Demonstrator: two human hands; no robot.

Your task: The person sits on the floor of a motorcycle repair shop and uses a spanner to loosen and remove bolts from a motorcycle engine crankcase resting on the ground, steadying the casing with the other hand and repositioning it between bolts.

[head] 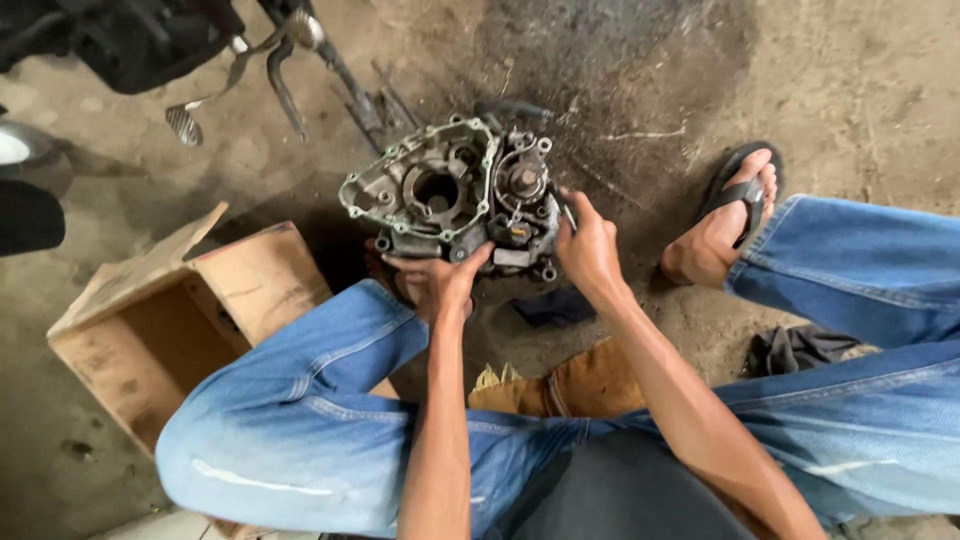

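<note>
With the left hand [440,285] gripping the engine crankcase [450,195] and the right hand [588,250] clenching a small tool [567,212], a slip could tip the case onto the oily floor [640,90].

Head camera — looking steeply down, close.

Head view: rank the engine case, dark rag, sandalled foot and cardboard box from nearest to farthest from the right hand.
From the right hand:
1. Engine case, touching, just left.
2. Dark rag, below on the floor.
3. Sandalled foot, to the right.
4. Cardboard box, far left.
</note>
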